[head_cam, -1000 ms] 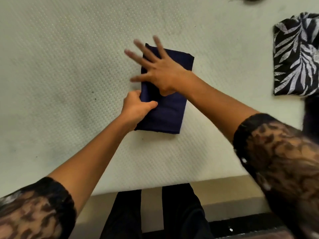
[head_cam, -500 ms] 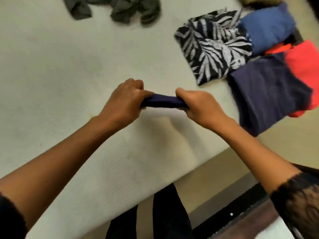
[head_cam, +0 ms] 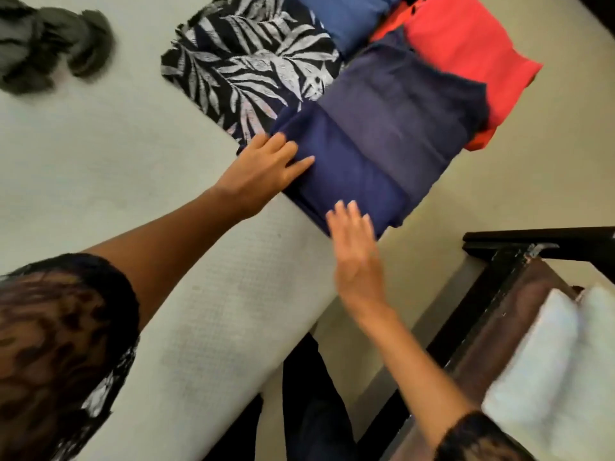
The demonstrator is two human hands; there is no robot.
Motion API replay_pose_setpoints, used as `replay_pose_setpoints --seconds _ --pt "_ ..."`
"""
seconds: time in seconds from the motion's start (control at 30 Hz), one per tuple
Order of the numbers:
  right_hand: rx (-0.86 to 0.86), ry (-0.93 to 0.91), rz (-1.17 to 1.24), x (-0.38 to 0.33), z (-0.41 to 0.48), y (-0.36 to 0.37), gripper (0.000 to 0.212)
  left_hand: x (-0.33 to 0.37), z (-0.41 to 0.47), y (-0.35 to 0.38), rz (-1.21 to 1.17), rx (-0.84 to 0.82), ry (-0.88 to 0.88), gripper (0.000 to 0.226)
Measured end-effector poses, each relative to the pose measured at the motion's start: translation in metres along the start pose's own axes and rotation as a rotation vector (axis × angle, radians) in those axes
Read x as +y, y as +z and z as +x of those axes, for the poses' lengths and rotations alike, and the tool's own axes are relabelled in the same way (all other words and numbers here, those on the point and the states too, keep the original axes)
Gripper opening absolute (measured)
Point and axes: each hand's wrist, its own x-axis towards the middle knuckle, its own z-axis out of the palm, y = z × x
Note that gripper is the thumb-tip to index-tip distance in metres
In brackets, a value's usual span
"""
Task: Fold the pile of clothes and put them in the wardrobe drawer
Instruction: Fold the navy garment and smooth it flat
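Observation:
A folded navy cloth (head_cam: 346,174) lies at the bed's edge, on the near end of a folded dark purple garment (head_cam: 399,121). My left hand (head_cam: 266,168) rests flat against the navy cloth's left side, fingers apart. Over its near corner my right hand (head_cam: 356,241) hovers open and blurred, fingertips at the cloth. Behind lie a folded black-and-white leaf-print piece (head_cam: 246,64), a blue one (head_cam: 352,15) and a red one (head_cam: 466,51). A crumpled dark green garment (head_cam: 50,48) sits at the far left.
The pale mattress (head_cam: 133,161) runs diagonally, its edge under the folded stack. At the lower right stands dark wooden furniture (head_cam: 499,294) with white folded cloth (head_cam: 559,361) on it. Beige floor (head_cam: 549,178) shows beyond, and my dark-trousered legs (head_cam: 309,394) below.
The navy cloth, held up between both hands half a second ago, now lies on the stack at the right. Both hands have let go and opened. The view swung right.

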Motion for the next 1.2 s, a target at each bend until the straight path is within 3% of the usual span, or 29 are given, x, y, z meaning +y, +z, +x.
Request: replay_pose_setpoints --seconds 0.07,0.13,0.23,0.37,0.5,0.63,0.93,1.1,1.2 --pt "-0.159 0.028 0.085 -0.008 -0.024 0.032 0.06 0.003 -0.022 0.021 -0.026 -0.235 -0.057 0.061" --pt "-0.21 0.065 0.124 -0.013 -0.033 0.045 0.061 0.009 -0.037 0.032 -0.102 -0.316 -0.172 0.074" --pt "-0.159 0.117 0.085 -0.015 -0.029 0.041 0.06 0.022 -0.045 0.039 -0.152 -0.223 -0.269 0.074" --pt "-0.191 0.057 -0.059 0.001 -0.009 0.042 0.06 0.025 -0.044 0.042 -0.057 -0.166 -0.326 0.067" --pt "-0.245 -0.031 -0.184 0.016 0.0 0.055 0.052 0.022 -0.03 0.052 -0.058 -0.197 -0.218 0.052" --pt "-0.249 -0.075 -0.236 0.024 0.005 0.056 0.049 0.02 -0.019 0.065 -0.085 -0.275 -0.162 0.058" --pt "-0.223 -0.013 -0.087 -0.005 -0.016 0.03 0.052 0.017 -0.035 0.04 -0.232 -0.216 -0.105 0.029" --pt "-0.328 0.037 -0.003 -0.032 -0.045 0.014 0.052 0.047 -0.079 0.035 -0.23 -0.201 -0.231 0.044" --pt "-0.22 0.132 0.06 -0.031 -0.039 0.008 0.048 0.051 -0.076 0.029 -0.255 -0.197 -0.294 0.059"
